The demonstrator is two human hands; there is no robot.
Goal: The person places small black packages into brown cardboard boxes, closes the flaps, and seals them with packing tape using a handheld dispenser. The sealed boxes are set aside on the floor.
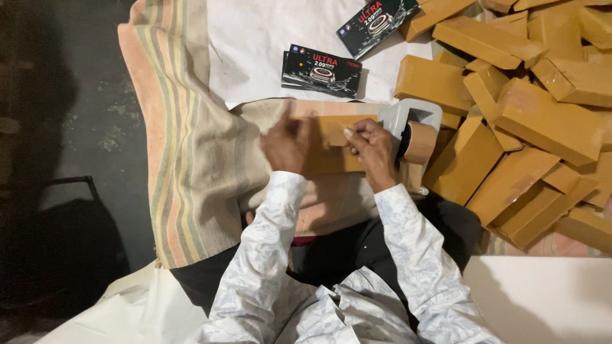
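Both forearms in pale patterned sleeves reach forward and converge in front of the torso. Left hand [285, 145] back-up, fingers extended forward and slightly blurred. Right hand [375, 153] knuckles up, fingers curled, fingertips pinched toward the left. Hands near each other, not touching.

Matt brown-taped cardboard box [331, 150], grey plastic tape dispenser [408, 116], coarse striped woven cloth [172, 140], glossy black cartons [322, 70]

Striped cloth [178, 159]; two black printed boxes [322, 70]; heap of brown boxes [542, 121].
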